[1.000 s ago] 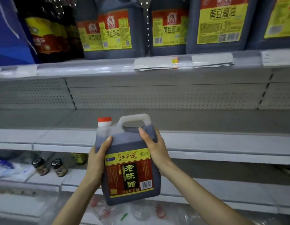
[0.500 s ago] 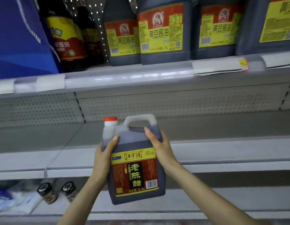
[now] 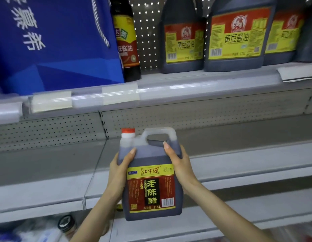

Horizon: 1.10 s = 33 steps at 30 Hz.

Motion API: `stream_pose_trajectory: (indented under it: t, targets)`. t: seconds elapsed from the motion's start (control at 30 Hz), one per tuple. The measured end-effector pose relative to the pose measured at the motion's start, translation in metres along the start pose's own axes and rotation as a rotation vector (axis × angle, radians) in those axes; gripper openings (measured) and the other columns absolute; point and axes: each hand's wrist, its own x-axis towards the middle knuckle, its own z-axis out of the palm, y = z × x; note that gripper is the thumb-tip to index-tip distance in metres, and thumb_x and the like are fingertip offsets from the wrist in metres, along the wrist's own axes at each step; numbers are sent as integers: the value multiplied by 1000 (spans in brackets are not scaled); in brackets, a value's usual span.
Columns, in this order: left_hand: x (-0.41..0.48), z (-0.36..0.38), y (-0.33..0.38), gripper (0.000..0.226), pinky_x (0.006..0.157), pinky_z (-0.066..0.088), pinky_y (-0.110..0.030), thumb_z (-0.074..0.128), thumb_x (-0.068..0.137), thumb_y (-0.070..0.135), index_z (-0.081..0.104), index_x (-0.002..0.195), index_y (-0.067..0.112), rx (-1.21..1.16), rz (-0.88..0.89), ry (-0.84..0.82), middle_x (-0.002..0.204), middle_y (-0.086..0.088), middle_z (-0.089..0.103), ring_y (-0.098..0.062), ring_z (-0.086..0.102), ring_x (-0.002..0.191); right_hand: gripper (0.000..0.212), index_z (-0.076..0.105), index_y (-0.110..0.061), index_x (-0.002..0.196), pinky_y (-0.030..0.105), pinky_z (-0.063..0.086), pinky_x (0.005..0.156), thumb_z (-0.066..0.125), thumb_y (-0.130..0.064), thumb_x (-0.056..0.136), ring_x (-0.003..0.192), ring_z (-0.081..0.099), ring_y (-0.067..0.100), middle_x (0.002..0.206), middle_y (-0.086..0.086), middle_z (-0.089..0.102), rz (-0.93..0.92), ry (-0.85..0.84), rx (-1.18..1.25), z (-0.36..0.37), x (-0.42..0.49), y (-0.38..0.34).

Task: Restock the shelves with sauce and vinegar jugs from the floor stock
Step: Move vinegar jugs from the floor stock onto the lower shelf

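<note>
A vinegar jug (image 3: 152,179) is gripped upright by the left hand (image 3: 119,171) and right hand (image 3: 182,165) before the middle shelf (image 3: 239,161); it likely needs setting down next.

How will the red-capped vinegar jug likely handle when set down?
Probably heavy for its size: liquid fills the dark plastic vinegar jug nearly to its handle, and left hand and right hand both grip it. Likely rigid; its squarish body shouldn't roll.
</note>
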Motion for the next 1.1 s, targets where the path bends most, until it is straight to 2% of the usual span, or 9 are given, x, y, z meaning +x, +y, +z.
stream_pose_trajectory:
  t: [0.17,0.27,0.43,0.53,0.67,0.8,0.9,1.0,1.1]
  targets:
    - [22,-17,1,59,55,56,-29,79,54,48,59,102,20,-28,23,-17,76,-4,75,-22,71,65,41,54,-28,108,19,53,68,60,-54,77,82,69,9,97,-4,69,-40,8,-48,19,11,-10]
    - [37,-14,2,48,55,55,-29,74,62,43,58,101,21,-24,38,-26,75,-2,74,-19,71,64,20,51,-32,97,15,50,62,59,-46,86,76,67,5,92,-9,66,-38,33,-67,17,24,-12]
    - [62,2,0,54,54,53,-23,70,69,41,58,109,8,28,63,-36,80,-5,70,-15,69,63,12,51,-30,92,12,48,60,58,-39,89,77,65,6,89,-9,65,-64,103,-52,7,44,-14]
    - [79,16,-8,49,67,52,-32,66,82,40,46,115,9,-15,-19,36,86,-5,63,-19,64,72,13,48,-29,89,6,45,55,58,-37,90,77,62,9,85,-10,62,-96,129,-114,-3,60,-11]
    - [97,33,-22,78,91,51,-43,66,73,54,43,137,16,-3,19,85,111,-12,65,-28,64,92,30,45,-25,109,6,39,45,57,-44,89,67,57,10,76,-7,57,-75,167,-189,-14,82,-2]
    - [114,47,-28,52,86,50,-37,71,67,58,57,106,28,69,128,78,100,0,67,-25,65,97,32,46,-32,107,7,33,37,54,-55,86,49,49,2,61,-11,53,15,187,-216,-24,104,13]
    - [126,51,-35,62,83,50,-36,59,56,68,59,100,25,108,174,114,97,1,68,-20,65,92,41,43,-35,115,3,39,50,55,-59,84,71,53,1,92,-4,60,-88,197,-186,-26,116,17]
    - [134,53,-39,80,77,49,-28,54,56,69,57,110,11,120,225,131,98,-4,65,-16,63,86,24,47,-23,116,0,41,63,55,-28,94,86,54,-6,96,-16,58,-182,197,-182,-27,125,18]
    - [136,52,-41,72,75,49,-24,58,61,66,56,111,14,113,206,122,100,-4,66,-17,63,89,23,46,-24,116,0,41,67,53,-22,95,85,54,-13,97,-22,55,-197,194,-157,-28,127,20]
